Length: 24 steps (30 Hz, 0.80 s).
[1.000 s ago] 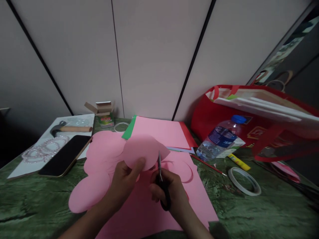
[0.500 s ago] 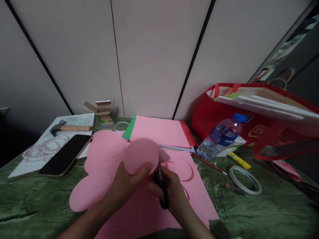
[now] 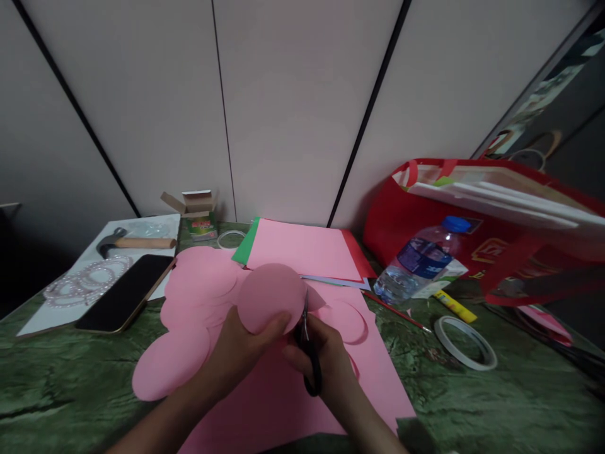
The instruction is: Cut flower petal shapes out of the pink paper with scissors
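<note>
My left hand point(image 3: 253, 343) grips a round pink paper piece point(image 3: 270, 296), thumb on its face and fingers hidden behind. Scissors point(image 3: 309, 353) with dark handles are in my right hand point(image 3: 326, 356), their blades upright at the right edge of the disc. A pointed pink offcut point(image 3: 315, 297) sticks out to the right of the blades. Beneath both hands lies a large pink sheet point(image 3: 265, 403). More cut pink rounds point(image 3: 172, 362) are piled at the left, and curled pink scraps point(image 3: 347, 321) rest on the sheet at the right.
Coloured paper sheets point(image 3: 302, 249) lie behind my hands. To the left are a phone point(image 3: 125, 293), a hammer point(image 3: 142, 243), bead strings point(image 3: 87, 284) and an opened small box point(image 3: 201, 217). A water bottle point(image 3: 420, 261), red bag point(image 3: 392, 208), tape roll point(image 3: 466, 342), yellow tube point(image 3: 454, 306) and red pencil-like stick point(image 3: 397, 310) are right.
The paper disc and both hands have shifted very slightly to the right in view. The scissors stay at the disc's right edge, and both grips are unchanged.
</note>
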Motion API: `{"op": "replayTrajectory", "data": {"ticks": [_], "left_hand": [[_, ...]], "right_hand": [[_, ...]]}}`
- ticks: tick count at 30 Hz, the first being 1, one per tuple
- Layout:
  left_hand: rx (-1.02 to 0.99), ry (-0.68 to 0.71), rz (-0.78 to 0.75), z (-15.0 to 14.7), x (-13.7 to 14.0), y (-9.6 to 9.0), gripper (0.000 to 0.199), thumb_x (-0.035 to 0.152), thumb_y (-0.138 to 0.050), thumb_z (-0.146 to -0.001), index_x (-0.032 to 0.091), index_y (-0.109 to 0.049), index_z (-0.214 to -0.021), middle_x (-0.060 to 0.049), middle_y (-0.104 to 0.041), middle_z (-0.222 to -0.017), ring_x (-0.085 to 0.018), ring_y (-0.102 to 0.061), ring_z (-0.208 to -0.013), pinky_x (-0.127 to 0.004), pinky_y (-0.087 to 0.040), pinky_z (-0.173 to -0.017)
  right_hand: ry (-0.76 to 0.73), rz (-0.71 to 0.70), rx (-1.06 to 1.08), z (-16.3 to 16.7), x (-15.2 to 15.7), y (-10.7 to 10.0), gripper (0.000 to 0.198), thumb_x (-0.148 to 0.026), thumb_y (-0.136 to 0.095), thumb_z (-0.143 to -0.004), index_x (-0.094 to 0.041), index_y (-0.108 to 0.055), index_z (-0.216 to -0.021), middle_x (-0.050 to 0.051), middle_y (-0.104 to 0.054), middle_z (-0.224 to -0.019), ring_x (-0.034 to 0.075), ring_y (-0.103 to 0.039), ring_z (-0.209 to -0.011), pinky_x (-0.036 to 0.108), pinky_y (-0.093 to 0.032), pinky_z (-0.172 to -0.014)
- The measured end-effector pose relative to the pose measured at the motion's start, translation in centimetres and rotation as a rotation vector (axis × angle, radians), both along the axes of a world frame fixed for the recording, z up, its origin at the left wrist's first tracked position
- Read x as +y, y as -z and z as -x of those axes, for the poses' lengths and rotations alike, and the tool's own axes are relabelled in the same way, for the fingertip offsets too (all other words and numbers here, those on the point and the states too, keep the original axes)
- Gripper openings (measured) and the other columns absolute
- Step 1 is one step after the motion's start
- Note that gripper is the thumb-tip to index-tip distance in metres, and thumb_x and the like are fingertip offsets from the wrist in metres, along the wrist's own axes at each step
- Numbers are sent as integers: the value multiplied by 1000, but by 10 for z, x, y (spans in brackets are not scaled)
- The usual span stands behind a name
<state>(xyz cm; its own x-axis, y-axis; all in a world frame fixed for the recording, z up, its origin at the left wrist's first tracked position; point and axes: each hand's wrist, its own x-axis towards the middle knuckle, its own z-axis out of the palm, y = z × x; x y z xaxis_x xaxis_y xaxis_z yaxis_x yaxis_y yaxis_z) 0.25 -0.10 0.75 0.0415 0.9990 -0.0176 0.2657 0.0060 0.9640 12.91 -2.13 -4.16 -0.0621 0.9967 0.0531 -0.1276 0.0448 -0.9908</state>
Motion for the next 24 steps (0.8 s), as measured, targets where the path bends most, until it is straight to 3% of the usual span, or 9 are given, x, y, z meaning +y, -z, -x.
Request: {"op": "replayTrajectory", "data": {"ticks": [10,19,24], "left_hand": [[-1,-5,-40,2,2,6,19,29,-62,-65,14,-66,-75,-5,-71,-71,-21,-65,-68,-25,-52,-54],[28,-1,-37,3,3,9,19,30,-61,-67,13,-66,-74,-5,-71,-68,-21,-65,-66,-24,-51,-52],[8,5,-56,4,4,12,19,32,-60,-67,14,-65,-69,-4,-70,-63,-20,-64,-62,-24,-50,-49]], "right_hand": [[-8,-1,19,-1,-1,-1,27,-33,-72,-58,-16,-51,-66,-5,-43,-56,10,-34,-51,22,-27,-47],[-42,36,16,-3,3,13,23,-27,-71,-58,-16,-53,-68,-4,-47,-56,10,-44,-49,21,-33,-45],[-35,59,22,-2,1,9,21,-28,-69,-59,-17,-54,-67,-4,-49,-52,11,-46,-46,21,-35,-43]]}}
